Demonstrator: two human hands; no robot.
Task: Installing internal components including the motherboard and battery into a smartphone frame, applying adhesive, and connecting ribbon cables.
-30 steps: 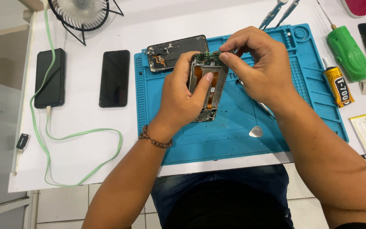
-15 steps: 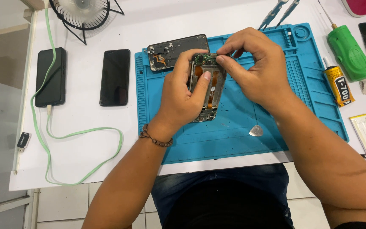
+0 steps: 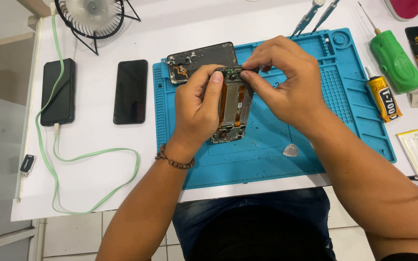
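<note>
White table (image 3: 247,19) carries everything. Blue silicone repair mat (image 3: 344,116) lies under both hands. Small desk fan (image 3: 93,14) stands well off to the far left of the hands. Black power bank (image 3: 58,92) with a pale green cable (image 3: 93,157) lies far left of the left hand; dark phone (image 3: 130,92) sits between the power bank and the mat. Removed back cover (image 3: 189,60) lies on the mat just beyond the left hand. Green electric screwdriver (image 3: 395,60) and yellow glue tube (image 3: 384,99) lie right of the right hand.

Opened phone frame (image 3: 233,104) is held above the mat's middle. Left hand (image 3: 197,108) is closed around its left edge, thumb on top. Right hand (image 3: 289,84) pinches at the frame's top end. Small grey pick (image 3: 291,151) lies on the mat, near side of the right hand.
</note>
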